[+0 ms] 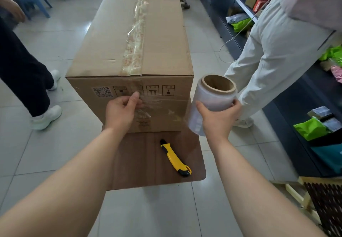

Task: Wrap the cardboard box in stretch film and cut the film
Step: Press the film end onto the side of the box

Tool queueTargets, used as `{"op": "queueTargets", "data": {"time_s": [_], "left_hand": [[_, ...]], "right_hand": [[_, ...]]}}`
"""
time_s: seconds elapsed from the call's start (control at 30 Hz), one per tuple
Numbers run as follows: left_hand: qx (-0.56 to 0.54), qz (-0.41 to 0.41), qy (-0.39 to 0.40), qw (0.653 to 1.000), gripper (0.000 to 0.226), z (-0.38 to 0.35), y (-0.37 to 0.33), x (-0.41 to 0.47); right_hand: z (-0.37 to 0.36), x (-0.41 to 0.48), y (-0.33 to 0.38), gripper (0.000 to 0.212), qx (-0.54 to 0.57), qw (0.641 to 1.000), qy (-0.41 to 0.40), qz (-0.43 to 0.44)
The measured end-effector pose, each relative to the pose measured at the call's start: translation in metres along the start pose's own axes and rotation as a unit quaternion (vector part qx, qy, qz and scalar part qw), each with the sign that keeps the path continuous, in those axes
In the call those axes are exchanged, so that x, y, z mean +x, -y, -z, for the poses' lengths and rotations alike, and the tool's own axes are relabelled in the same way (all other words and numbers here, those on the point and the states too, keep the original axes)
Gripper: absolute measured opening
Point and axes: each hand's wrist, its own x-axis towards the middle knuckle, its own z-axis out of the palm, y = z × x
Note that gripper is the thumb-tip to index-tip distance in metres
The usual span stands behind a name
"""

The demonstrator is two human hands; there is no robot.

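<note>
The bent fingers and raised thumb of the left hand are set against the near face of the cardboard box, where a crumpled, glossy film end is gripped and kept against the board. From that spot a thin, wrinkled sheet of clear film is faintly seen, stretched rightward across the face towards the box's near right corner.

The roll of stretch film is clasped by the right hand just beside that corner. The thumb is wrapped round one side of the cylinder and the fingertips are curled round the other. The roll is held roughly upright, slightly tilted. Its smooth, milky winding is carried on a thick brown paper core whose open round mouth is turned upward.

The box is a large rectangular carton of plain brown corrugated board, closed along its top seam by a wide strip of yellowish, bubbled packing tape. A QR code and black handling symbols are printed on the near face. The box is stood on a small table with a dark wood-grain top and rounded corners.

A utility knife with a yellow and black plastic body is laid on the bare near part of the tabletop, apart from both hands. Pale glossy floor tiles are spread all around, and the legs of other persons are seen at left and right.
</note>
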Motion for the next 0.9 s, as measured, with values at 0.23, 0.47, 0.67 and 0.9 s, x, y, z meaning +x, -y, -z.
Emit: {"op": "queueTargets", "data": {"time_s": [0.23, 0.47, 0.67, 0.9], "left_hand": [[0.013, -0.004, -0.013, 1.0, 0.034, -0.001, 0.0, -0.002], [0.123, -0.01, -0.008, 0.992, 0.048, -0.002, -0.007, -0.021], [0.105, -0.002, 0.031, 0.994, 0.019, -0.012, -0.018, -0.02], [0.139, 0.006, 0.057, 0.989, 0.02, -0.02, -0.014, -0.024]], "right_hand": [[-0.015, 0.024, 0.003, 0.11, -0.027, 0.999, 0.035, -0.017], [-0.017, 0.031, 0.009, 0.097, 0.001, 0.998, 0.066, 0.018], [-0.015, 0.034, 0.008, 0.1, 0.009, 0.995, 0.096, 0.032], [-0.007, 0.048, 0.001, 0.095, 0.005, 0.983, 0.181, 0.008]]}}
